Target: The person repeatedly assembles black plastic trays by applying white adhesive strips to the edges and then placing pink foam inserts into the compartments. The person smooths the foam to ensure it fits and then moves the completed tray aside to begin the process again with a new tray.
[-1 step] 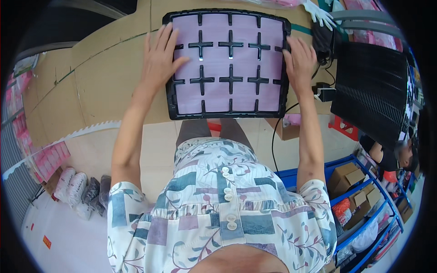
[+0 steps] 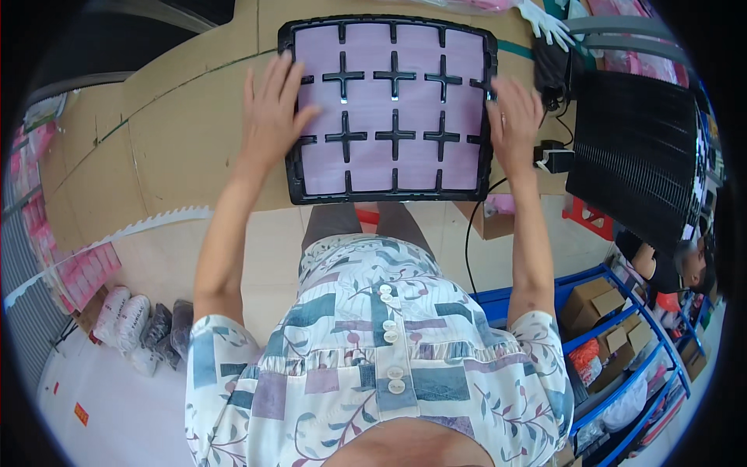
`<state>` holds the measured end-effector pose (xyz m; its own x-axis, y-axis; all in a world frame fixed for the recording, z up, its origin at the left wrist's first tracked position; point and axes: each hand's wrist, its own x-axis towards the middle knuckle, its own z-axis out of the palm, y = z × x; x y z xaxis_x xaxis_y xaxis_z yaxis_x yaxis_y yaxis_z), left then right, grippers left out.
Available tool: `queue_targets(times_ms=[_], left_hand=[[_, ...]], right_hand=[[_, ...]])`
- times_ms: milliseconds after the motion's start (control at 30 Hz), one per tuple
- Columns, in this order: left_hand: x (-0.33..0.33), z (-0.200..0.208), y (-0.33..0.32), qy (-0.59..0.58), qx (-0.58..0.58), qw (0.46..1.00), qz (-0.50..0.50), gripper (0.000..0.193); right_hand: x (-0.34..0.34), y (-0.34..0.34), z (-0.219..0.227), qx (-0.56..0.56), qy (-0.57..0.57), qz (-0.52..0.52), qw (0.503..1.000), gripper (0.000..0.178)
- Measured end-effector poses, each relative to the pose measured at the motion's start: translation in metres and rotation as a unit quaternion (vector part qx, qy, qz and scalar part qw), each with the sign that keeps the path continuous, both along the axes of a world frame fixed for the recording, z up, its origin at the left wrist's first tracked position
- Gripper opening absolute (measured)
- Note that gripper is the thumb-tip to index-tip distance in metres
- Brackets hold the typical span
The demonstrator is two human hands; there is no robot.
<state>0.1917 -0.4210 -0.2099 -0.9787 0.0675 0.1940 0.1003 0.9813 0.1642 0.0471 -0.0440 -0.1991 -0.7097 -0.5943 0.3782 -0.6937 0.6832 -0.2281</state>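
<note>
A black plastic tray (image 2: 393, 198) with raised cross-shaped dividers lies flat at the table's near edge. Pale pink-violet areas (image 2: 418, 114) show between its dividers. My left hand (image 2: 268, 113) is at the tray's left rim, fingers spread, with the thumb over the tray's left side. Along the opposite rim, my right hand (image 2: 513, 121) has its fingers extended and slightly apart. Neither hand is wrapped round anything. Whether the fingertips press on the rim or hover just above it is hard to see.
Brown cardboard (image 2: 179, 132) covers the table. To the right stands a stack of black ribbed trays (image 2: 634, 148), near a white glove (image 2: 547, 26) and a black cable (image 2: 468, 249). A blue shelf rack (image 2: 657, 327) holds cartons; a person (image 2: 661, 261) is beyond it.
Both hands have shifted slightly toward me along the tray's sides, with the right fingers a little lower at the rim. The tray has not moved.
</note>
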Motion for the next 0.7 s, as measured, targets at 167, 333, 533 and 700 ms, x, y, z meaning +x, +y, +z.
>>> queue_targets(times_ms=[167, 333, 533, 700], left_hand=[[0.097, -0.002, 0.063, -0.099, 0.088, 0.991, -0.033, 0.068], [0.132, -0.028, 0.069, -0.108, 0.088, 0.99, 0.011, 0.069], [0.122, -0.038, 0.056, -0.051, 0.138, 0.985, 0.092, 0.056], [0.092, -0.068, 0.036, -0.06, 0.322, 0.896, 0.298, 0.05]], right_hand=[[0.127, 0.036, -0.007, 0.084, -0.112, 0.031, 0.99, 0.049], [0.153, 0.041, -0.023, 0.156, -0.141, 0.009, 0.978, 0.058], [0.139, 0.024, -0.021, 0.112, -0.114, 0.033, 0.987, 0.051], [0.135, 0.026, -0.05, -0.012, -0.177, -0.141, 0.974, 0.046]])
